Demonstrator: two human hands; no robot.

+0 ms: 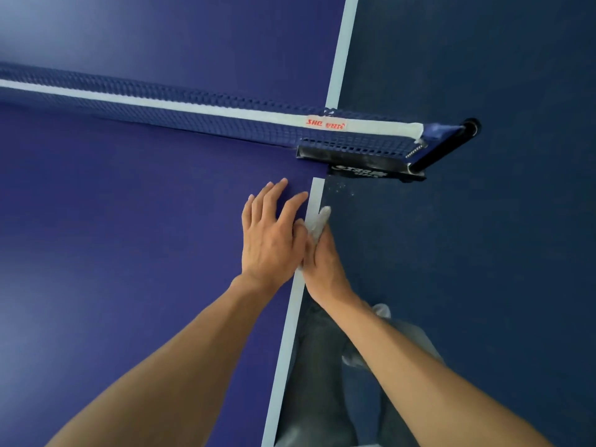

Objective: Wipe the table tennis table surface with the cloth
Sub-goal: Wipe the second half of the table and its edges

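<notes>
Nearest the camera, a leg in grey trousers (322, 366) stands against the side of the table, over the dark blue floor (483, 253). Two bare forearms reach forward from there.

The left hand (271, 233) lies flat on the deep blue table tennis table surface (129, 237), fingers straight and spread, gripping nothing. Just beside it, the right hand (322, 262) is turned edge-on at the table's rim and clasps the small pale grey-white cloth (321, 221). The cloth's tip pokes out past the fingers, on the white painted side line (290, 317). How the fingers curl under the cloth is hidden.

The step in hand looks like wiping the side edge close to the net. The next move likely calls for drawing the cloth along the line or swinging it inward over the open blue, stopping short of the black metal net clamp (364, 158) just ahead.

Beyond the clamp, the dark blue mesh net with its white top band (193, 109) crosses the table.

By count: two hands, one cloth, one clamp, one net.
</notes>
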